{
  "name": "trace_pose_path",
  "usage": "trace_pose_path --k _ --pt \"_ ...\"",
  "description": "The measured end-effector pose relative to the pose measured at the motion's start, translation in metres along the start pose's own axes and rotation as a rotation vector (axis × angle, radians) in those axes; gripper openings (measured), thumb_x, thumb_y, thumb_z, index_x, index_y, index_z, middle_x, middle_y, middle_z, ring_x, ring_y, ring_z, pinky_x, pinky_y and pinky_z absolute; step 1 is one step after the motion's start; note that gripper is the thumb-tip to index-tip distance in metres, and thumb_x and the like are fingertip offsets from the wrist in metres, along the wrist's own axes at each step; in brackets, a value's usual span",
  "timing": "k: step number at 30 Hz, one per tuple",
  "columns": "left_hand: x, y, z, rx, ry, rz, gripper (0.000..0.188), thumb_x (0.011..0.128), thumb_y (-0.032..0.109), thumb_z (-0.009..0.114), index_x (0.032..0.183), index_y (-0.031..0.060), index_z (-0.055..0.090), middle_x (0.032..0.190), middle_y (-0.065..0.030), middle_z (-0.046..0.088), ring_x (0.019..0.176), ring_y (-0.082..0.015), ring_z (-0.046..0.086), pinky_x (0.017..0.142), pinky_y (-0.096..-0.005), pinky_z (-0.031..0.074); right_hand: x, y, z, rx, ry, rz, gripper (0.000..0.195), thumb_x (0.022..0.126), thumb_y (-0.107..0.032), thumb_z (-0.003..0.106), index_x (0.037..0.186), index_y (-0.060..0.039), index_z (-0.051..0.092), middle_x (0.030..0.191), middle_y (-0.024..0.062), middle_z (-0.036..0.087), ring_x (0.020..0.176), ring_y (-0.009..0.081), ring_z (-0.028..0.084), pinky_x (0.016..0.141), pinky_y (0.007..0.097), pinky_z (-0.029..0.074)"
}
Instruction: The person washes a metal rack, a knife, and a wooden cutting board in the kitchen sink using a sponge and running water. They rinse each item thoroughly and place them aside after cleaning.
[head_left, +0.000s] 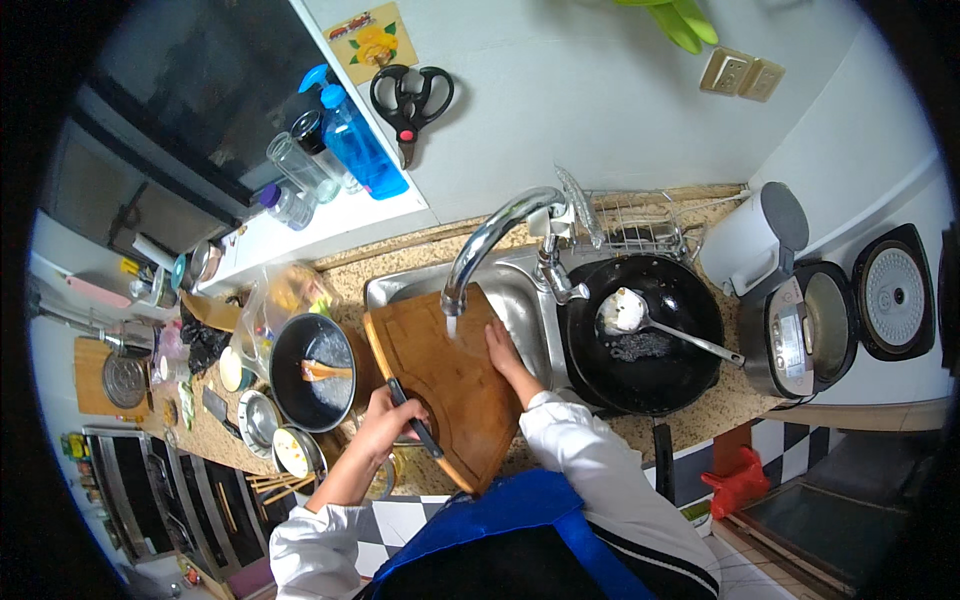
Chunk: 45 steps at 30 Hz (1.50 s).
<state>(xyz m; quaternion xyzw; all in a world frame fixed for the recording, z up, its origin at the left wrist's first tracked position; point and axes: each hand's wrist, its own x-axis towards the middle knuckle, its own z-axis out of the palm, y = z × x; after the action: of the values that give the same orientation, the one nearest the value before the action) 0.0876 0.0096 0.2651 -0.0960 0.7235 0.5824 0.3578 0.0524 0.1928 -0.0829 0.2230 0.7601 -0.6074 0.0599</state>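
Note:
A wooden cutting board (457, 375) lies tilted across the metal sink (517, 289), its near end close to my blue apron (480, 525). My left hand (394, 420) grips the black handle (416, 420) set in the board's left edge. With its palm down, my right hand (504, 349) presses on the board's right part, fingers pointing away from me. Water runs from the chrome faucet (487, 232) onto the board's upper area. The board hides much of the sink's basin.
Right of the sink sits a black wok (675, 315) with a metal ladle (694, 339), then an opened rice cooker (787, 337) and a white jug (757, 232). A dark pot (300, 341), metal bowl (259, 424) and cleaver (216, 403) stand left. Bottles (356, 142) line the windowsill.

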Motion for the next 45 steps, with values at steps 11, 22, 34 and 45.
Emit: trace_pose_path --k 11,22,34,45 --pt "0.031 0.009 0.009 0.019 -0.076 -0.059 0.009 0.076 0.003 0.058 0.078 -0.0059 0.058 0.071 -0.0122 0.064 0.059 -0.0171 0.064 0.049 -0.0243 0.053 0.042 -0.076 0.021 0.008 -0.027 -0.080 0.073 0.092 -0.058 0.028 0.145 -0.0065 0.024 0.150 0.0176 0.021 0.137 0.0400 0.018 0.113 0.0416 0.015" --pt "0.079 -0.013 -0.005 -0.132 -0.002 -0.103 0.013 0.076 0.008 0.058 0.085 -0.0016 0.055 0.073 -0.0074 0.060 0.059 -0.0178 0.062 0.050 -0.0310 0.056 -0.109 -0.158 -0.018 0.195 -0.364 -0.769 0.046 0.100 -0.021 0.036 0.144 -0.0098 0.029 0.153 0.0098 0.017 0.142 0.0246 0.014 0.113 0.0360 0.014" --pt "0.006 0.023 -0.033 -0.261 0.184 -0.102 0.021 0.074 0.005 0.056 0.091 -0.0049 0.049 0.073 -0.0123 0.057 0.062 -0.0233 0.062 0.054 -0.0320 0.057 -0.005 0.040 -0.021 -0.080 -0.298 -0.019 0.055 0.098 -0.044 0.027 0.145 -0.0136 0.027 0.150 0.0153 0.023 0.139 0.0343 0.017 0.113 0.0410 0.015" --pt "0.050 0.030 -0.010 -0.148 0.028 -0.087 0.012 0.079 0.007 0.056 0.077 -0.0050 0.055 0.071 -0.0144 0.061 0.059 -0.0225 0.064 0.054 -0.0307 0.057 0.079 -0.069 0.042 -0.122 -0.386 -0.328 0.059 0.096 -0.043 0.027 0.139 -0.0025 0.032 0.151 0.0162 0.020 0.139 0.0343 0.016 0.113 0.0426 0.017"
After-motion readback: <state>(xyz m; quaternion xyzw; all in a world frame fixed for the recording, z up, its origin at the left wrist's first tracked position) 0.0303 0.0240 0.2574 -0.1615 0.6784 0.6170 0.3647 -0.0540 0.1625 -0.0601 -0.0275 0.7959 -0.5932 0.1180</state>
